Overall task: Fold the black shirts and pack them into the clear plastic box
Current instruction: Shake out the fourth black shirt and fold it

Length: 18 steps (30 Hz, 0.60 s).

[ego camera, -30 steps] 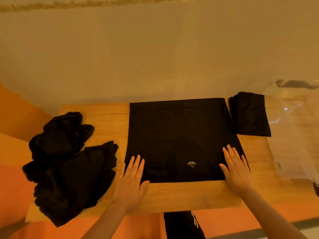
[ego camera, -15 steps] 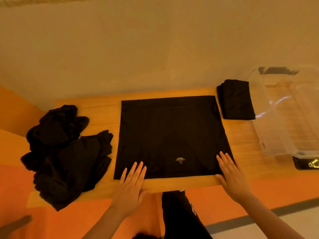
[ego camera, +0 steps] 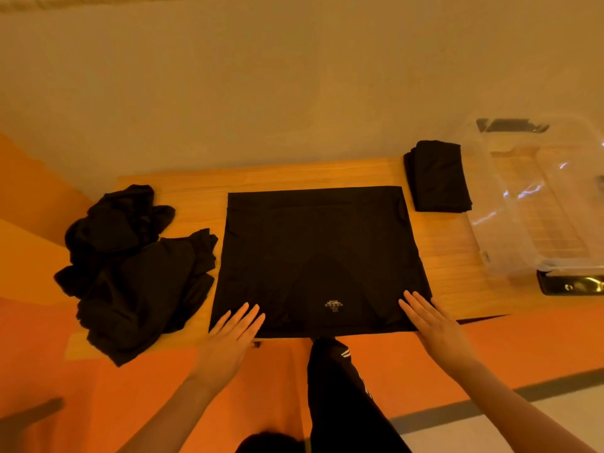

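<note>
A black shirt [ego camera: 313, 253] lies flat as a square in the middle of the wooden table [ego camera: 454, 256], a small printed label near its front edge. My left hand [ego camera: 233, 335] rests flat on its near left corner, fingers straight. At the near right corner my right hand [ego camera: 431, 325] lies flat the same way. One folded black shirt [ego camera: 438, 176] sits at the back right, beside the clear plastic box [ego camera: 539, 204], which stands on the table's right end. A heap of crumpled black shirts [ego camera: 130, 266] covers the left end.
A pale wall runs behind the table. The floor in front is orange, with a grey stripe at the lower right. My dark trouser leg [ego camera: 343, 387] shows below the table's front edge. A dark shiny object [ego camera: 572, 284] lies in front of the box.
The view has drawn back and shifted, so the table sits lower and the box shows more fully. Both hands have slid to the shirt's front edge, flat on its corners.
</note>
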Each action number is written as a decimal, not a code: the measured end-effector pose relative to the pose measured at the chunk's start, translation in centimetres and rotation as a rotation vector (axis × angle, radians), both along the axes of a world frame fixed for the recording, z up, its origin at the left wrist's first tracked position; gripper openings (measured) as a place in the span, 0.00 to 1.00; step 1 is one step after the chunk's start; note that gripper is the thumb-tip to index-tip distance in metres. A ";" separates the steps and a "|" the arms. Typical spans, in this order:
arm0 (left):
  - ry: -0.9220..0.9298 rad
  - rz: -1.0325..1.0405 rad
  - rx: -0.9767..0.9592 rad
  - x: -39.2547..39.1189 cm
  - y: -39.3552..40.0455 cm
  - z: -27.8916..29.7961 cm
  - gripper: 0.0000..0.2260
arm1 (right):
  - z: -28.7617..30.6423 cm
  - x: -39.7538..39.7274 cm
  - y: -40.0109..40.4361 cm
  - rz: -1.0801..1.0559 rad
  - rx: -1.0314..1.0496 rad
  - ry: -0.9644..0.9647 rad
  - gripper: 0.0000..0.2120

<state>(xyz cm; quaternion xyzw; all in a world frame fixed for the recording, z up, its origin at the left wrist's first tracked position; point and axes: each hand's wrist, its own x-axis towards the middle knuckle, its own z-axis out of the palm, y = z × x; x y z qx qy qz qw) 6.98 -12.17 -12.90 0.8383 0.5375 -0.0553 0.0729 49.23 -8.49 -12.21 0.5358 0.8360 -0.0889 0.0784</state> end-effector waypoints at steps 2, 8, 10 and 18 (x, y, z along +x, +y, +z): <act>-0.030 -0.039 0.059 -0.5 -0.3 -0.1 0.17 | 0.1 0.3 0.0 -0.011 0.004 -0.030 0.45; -0.076 -0.122 0.123 -0.6 -0.6 1.3 0.17 | 1.0 1.2 -0.3 0.101 0.070 -0.055 0.43; -0.100 -0.088 0.034 -0.7 -0.9 1.8 0.27 | 2.3 1.1 0.1 0.097 0.001 -0.033 0.42; -0.451 0.334 -0.340 -0.4 2.7 7.8 0.06 | 8.4 -0.1 4.0 -0.150 -0.460 0.161 0.12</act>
